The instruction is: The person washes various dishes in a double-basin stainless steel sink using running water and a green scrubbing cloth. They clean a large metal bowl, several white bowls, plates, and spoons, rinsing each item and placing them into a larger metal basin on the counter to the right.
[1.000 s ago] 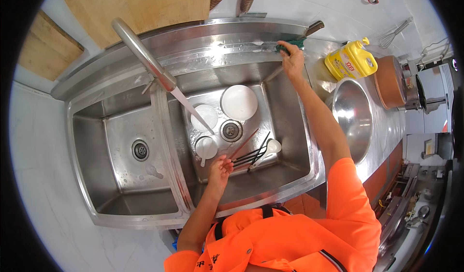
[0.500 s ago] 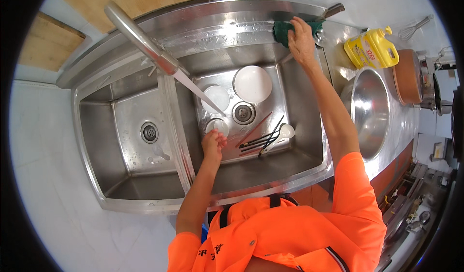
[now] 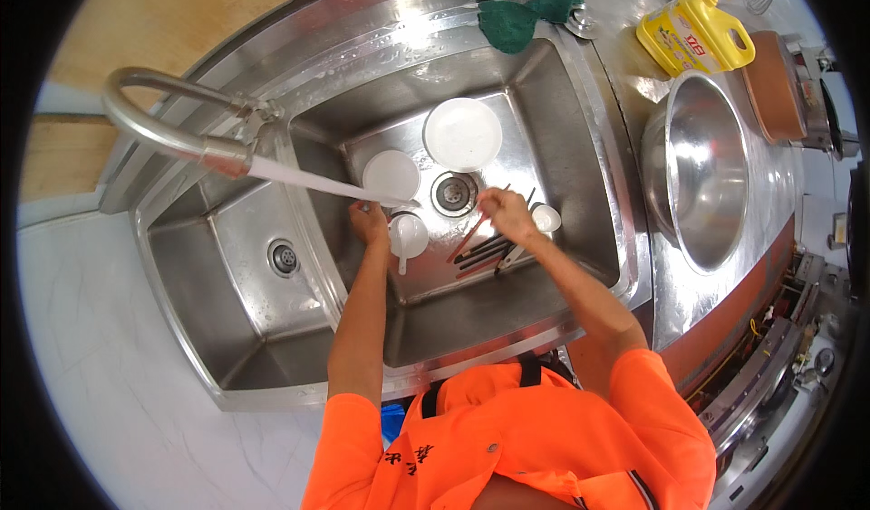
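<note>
Water pours from the faucet [image 3: 217, 155] into the right sink basin. My left hand [image 3: 369, 223] is curled at the stream, beside a white plate [image 3: 391, 173] and a small white bowl [image 3: 413, 235]; what it holds, if anything, is hidden. A white spoon [image 3: 402, 258] rests across that bowl. Fingers bent together, my right hand [image 3: 509, 214] hovers over or touches the reddish chopstick [image 3: 466, 240]; I cannot tell whether it grips it. Dark chopsticks [image 3: 485, 251] and another white spoon [image 3: 545, 217] lie beside it. Behind the drain sits a larger white dish [image 3: 463, 135].
A green cloth [image 3: 507, 26] drapes over the sink's back rim, next to a metal utensil [image 3: 581, 22]. On the right counter stand a yellow jug [image 3: 691, 37], a big steel bowl [image 3: 707, 174] and a brown container [image 3: 775, 88]. The left basin [image 3: 258, 265] adjoins.
My right hand has left the green cloth and come down to the chopsticks. My left hand has moved from the small bowl to the water stream. The view has shifted.
</note>
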A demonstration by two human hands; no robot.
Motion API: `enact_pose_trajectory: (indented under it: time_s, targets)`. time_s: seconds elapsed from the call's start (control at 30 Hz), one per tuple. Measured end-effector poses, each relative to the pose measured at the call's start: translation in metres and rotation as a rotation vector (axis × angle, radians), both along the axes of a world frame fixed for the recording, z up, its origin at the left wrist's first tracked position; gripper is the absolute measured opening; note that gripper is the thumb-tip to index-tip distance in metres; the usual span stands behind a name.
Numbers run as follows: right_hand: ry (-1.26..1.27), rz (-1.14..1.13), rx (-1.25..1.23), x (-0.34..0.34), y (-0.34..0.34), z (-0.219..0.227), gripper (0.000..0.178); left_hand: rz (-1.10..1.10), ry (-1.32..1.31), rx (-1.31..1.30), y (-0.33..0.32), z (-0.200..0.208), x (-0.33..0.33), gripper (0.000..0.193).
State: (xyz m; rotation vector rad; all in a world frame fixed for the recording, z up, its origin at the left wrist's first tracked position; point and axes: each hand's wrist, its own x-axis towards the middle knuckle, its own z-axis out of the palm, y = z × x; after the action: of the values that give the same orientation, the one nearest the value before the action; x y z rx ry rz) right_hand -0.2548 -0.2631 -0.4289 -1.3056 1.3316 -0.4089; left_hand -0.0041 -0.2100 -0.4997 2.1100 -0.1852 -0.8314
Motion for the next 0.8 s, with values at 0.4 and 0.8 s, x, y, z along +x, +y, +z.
enact_pose_trajectory:
  time_s: [0.4,0.8]
  targets:
    - [0.087,0.06,0.044,-0.014,0.021,-0.038,0.019,-0.607,-0.664,0.367,-0.029,0.002,0.019,0.03]
    - [0.171,0.104,-0.276,0.066,-0.009,-0.031,0.025,-0.623,-0.672,0.068,-0.013,0.012,0.043,0.033]
